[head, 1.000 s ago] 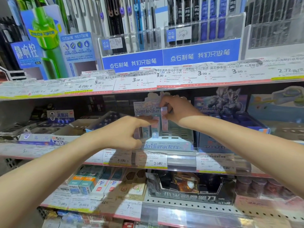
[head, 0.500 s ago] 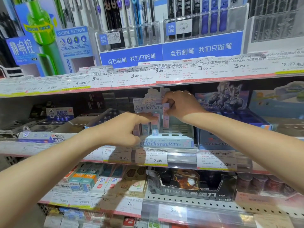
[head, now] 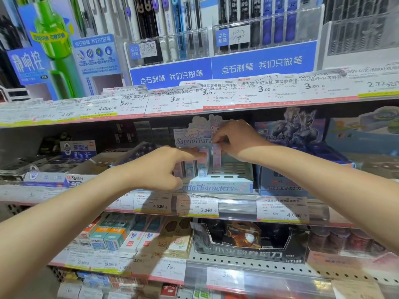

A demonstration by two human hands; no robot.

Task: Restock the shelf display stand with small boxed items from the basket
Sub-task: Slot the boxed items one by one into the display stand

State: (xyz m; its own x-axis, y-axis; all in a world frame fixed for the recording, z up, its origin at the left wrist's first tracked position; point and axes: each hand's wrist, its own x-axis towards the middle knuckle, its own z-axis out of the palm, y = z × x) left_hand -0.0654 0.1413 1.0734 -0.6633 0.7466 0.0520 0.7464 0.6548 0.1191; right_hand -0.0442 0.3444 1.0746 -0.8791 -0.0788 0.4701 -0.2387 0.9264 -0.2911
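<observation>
On the middle shelf [head: 237, 205], right around its centre, a pastel display stand [head: 218, 185] is sitting with its front lip almost at the shelf's front edge. It's a light blue cardboard tray with "Sanrio characters" in curly lettering across the front, plus a tall backing card [head: 199, 132] showing cartoon characters in pale pink, lilac and blue. The tray floor has rows of little rectangular slots, and most on the right side are showing bare.

Along the stand's left side a few small boxes [head: 201, 167] are standing upright in their slots, slim and tall, in pink and light blue with tiny character prints. The left hand [head: 160, 169] is reaching in with its index finger stretched out straight, the tip touching the top of those boxes, other fingers loosely curled and not gripping anything. The right hand [head: 236, 140] is coming over from the right and pinching the top of one pink box [head: 216, 155] between thumb and fingertips, holding it upright just beside the standing ones, near the stand's back wall.

Price tags [head: 197, 205] are lining the shelf's front edge below the stand.
</observation>
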